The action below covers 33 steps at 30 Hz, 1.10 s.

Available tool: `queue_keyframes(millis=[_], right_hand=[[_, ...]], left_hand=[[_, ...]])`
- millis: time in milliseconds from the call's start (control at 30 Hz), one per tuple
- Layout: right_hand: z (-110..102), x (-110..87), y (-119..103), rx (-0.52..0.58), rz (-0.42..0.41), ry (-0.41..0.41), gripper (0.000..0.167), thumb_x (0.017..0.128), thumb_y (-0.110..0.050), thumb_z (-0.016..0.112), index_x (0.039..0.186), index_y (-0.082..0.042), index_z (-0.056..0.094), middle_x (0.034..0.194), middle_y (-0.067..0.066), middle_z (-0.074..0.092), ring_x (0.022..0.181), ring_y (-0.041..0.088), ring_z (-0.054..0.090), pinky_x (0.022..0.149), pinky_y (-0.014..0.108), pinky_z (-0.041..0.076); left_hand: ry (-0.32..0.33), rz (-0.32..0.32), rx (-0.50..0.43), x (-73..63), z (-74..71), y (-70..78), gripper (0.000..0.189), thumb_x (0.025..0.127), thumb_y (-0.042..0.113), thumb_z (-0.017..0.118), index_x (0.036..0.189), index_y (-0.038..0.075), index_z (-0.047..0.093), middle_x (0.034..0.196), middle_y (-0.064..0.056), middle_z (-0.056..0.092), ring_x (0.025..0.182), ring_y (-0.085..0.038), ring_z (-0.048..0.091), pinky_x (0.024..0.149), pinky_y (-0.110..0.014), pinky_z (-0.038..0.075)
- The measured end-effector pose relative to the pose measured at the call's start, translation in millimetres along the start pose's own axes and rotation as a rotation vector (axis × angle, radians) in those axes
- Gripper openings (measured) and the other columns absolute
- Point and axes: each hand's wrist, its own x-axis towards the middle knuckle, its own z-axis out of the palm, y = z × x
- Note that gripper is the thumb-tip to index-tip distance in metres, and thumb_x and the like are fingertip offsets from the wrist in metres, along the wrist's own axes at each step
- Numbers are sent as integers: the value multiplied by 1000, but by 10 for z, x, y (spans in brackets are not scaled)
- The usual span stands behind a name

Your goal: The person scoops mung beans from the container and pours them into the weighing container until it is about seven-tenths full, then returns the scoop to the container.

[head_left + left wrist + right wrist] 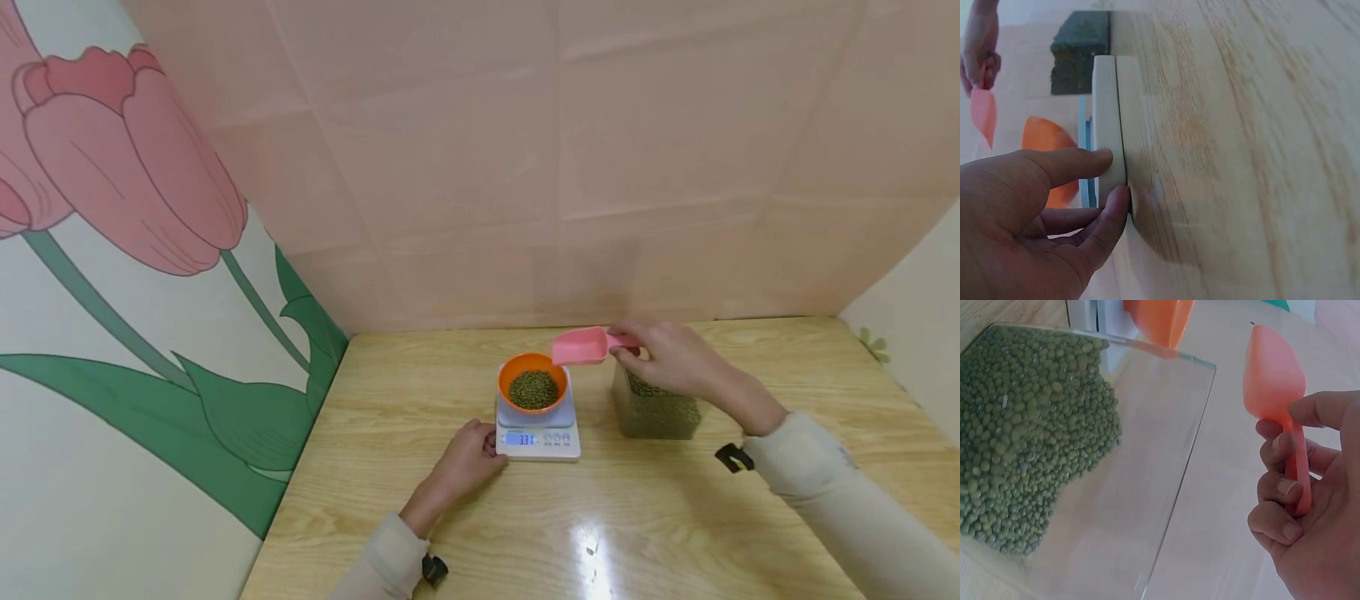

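A small pink scoop [581, 346] is held by its handle in my right hand [671, 358], raised between the bowl and the bean container. Its bowl shows bare pink inside. An orange bowl [510, 371] containing green mung beans [533, 390] sits on a white kitchen scale [538, 450], whose lit display appears to read 331. At the scale's front left corner, my left hand [467, 457] grips the edge; the left wrist view shows its fingertips [1105, 159] on the white side. Below my right hand stands a clear container [1175, 481] of mung beans, partly covered by the hand in the head view.
The wooden table [420, 367] runs back to a wall hung with a pinkish covering [465, 283]. On the left is a wall painted with tulips [127, 158]. Glare falls on the table's front part [592, 550].
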Motion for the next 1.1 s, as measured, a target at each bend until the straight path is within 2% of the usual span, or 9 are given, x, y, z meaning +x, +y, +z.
queue_keyframes(millis=[300,467,600,867,1100], right_hand=[[-91,-47,48,-19,0,2,30,99,-16,72,125,-1,71,112,15,78,91,27,73,76,50,59],[-127,-75,106,-49,-46,44,26,96,-14,75,120,-4,73,104,9,77,82,17,66,70,41,54],[-150,-94,158,-66,-81,73,25,94,-13,77,117,-5,74,102,7,77,80,15,65,69,39,54],[-227,-149,195,-50,-54,48,25,96,-15,76,119,-5,74,106,8,78,82,17,67,68,39,54],[-290,-233,259,-65,-42,54,25,95,-13,76,119,-5,73,104,6,77,79,12,63,67,37,52]], left_hand=[[-8,-10,-11,-10,-11,13,20,90,10,82,106,3,71,90,-6,58,80,-8,48,67,-19,43],[-8,-7,-9,-14,-13,12,20,91,11,82,107,5,71,90,-5,58,80,-8,48,67,-19,42],[-4,-1,-11,-14,-13,16,20,91,11,82,107,4,71,90,-5,58,80,-8,48,66,-19,43],[-4,5,0,-10,-16,12,18,90,10,82,103,4,71,89,-5,58,80,-8,48,66,-19,42],[-11,3,1,-9,-22,25,17,91,10,81,103,5,70,89,-5,57,80,-9,47,66,-19,41]])
